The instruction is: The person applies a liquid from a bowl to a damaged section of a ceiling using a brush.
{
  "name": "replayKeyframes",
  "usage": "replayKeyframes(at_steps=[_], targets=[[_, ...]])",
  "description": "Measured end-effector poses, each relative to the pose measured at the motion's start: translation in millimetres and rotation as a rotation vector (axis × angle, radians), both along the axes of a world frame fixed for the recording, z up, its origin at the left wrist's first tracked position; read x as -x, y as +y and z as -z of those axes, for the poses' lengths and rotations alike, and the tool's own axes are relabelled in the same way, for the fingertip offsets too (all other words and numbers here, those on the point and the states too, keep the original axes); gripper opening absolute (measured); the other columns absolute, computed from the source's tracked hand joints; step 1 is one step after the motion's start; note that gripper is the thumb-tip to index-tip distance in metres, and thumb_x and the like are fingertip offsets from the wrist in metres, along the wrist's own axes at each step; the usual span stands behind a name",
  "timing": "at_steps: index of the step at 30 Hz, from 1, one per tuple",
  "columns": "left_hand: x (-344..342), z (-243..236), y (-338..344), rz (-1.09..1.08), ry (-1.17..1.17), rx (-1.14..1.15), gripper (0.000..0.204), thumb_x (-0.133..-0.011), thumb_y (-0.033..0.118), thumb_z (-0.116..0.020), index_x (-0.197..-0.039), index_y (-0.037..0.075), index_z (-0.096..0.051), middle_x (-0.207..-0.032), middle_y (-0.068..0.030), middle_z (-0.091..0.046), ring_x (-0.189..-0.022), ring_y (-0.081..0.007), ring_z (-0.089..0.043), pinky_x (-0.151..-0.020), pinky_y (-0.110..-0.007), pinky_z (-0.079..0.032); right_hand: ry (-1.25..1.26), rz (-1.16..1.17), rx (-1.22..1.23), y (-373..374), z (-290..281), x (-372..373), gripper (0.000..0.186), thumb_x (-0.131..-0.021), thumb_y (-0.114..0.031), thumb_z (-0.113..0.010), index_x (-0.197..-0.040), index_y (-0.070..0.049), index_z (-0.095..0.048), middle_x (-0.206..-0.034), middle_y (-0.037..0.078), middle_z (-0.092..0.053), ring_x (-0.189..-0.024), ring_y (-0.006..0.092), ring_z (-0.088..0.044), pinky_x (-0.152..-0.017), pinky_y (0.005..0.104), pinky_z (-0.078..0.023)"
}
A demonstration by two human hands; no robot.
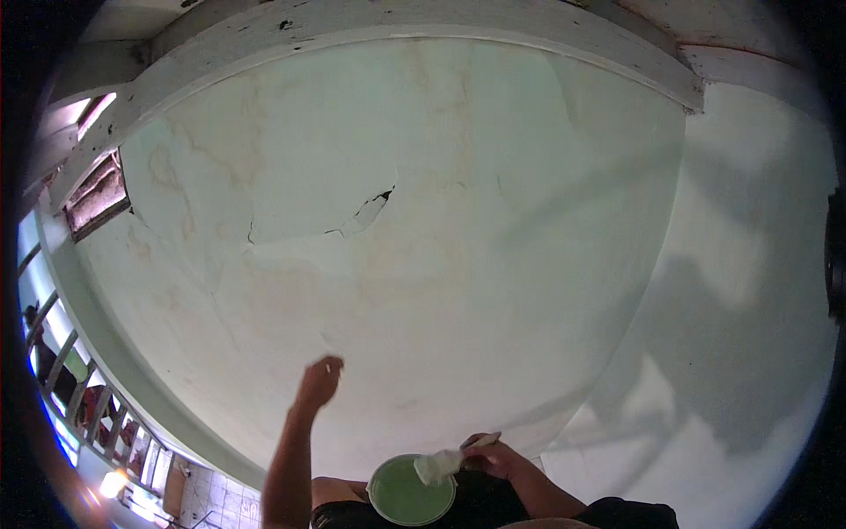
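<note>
Head view: brush, broad whitish head, short light-brown handle, sits over the upper-right rim of a round bucket of green liquid. Long axis diagonal: head down-left, handle end up-right. Right hand grasps the handle. Left hand raised, loosely clenched.

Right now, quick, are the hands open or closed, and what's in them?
Left hand: curled closed, with nothing visible in it.
Right hand: closed, holding a paintbrush.
</note>
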State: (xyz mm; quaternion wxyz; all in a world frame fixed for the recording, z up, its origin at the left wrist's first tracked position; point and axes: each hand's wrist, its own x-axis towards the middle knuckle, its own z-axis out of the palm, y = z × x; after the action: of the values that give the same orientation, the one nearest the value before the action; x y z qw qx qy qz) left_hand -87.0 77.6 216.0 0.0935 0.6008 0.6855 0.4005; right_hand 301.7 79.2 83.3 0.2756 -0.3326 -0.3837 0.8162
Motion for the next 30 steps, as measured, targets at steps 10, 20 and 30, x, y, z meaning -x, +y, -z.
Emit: replayKeyframes(at_steps=[10,20,30], targets=[[-13.9,-264.4,118.0,-0.154,0.764,-0.894,0.045,-0.085,0.012,-0.059,-0.128,0.009,-0.048,-0.137,-0.0159,-0.039,-0.124,-0.0374,-0.040,-0.099,-0.046,-0.039,0.894,0.500,-0.340,107.6,-159.6,23.6,0.007,-0.087,-0.006,-0.056,-0.093,-0.005,-0.052,-0.092,0.007,-0.056,-0.088,0.0186,-0.059,-0.088,0.0336,-0.053],[-29.8,-382.1,161.1,-0.537,0.802,-0.528,0.056,-0.094,0.045,-0.043,-0.145,0.033,-0.025,-0.154,-0.0052,-0.015,-0.135,-0.0472,-0.020,-0.097,-0.068,-0.035,0.820,0.978,-1.288,172.8,-405.0,87.3,0.027,-0.085,-0.003,-0.065,-0.100,-0.002,-0.042,-0.104,0.012,-0.051,-0.097,0.0224,-0.056,-0.087,0.0418,-0.055],[-12.8,-390.8,166.2,-0.475,0.949,-0.613,0.059,-0.092,0.044,-0.047,-0.144,0.021,-0.031,-0.148,-0.0196,-0.026,-0.135,-0.0393,-0.027,-0.112,-0.049,-0.023,0.936,1.101,-1.391,245.1,-493.2,138.3,0.023,-0.085,-0.004,-0.064,-0.099,-0.002,-0.046,-0.095,0.010,-0.056,-0.084,0.0165,-0.060,-0.073,0.0326,-0.059]])
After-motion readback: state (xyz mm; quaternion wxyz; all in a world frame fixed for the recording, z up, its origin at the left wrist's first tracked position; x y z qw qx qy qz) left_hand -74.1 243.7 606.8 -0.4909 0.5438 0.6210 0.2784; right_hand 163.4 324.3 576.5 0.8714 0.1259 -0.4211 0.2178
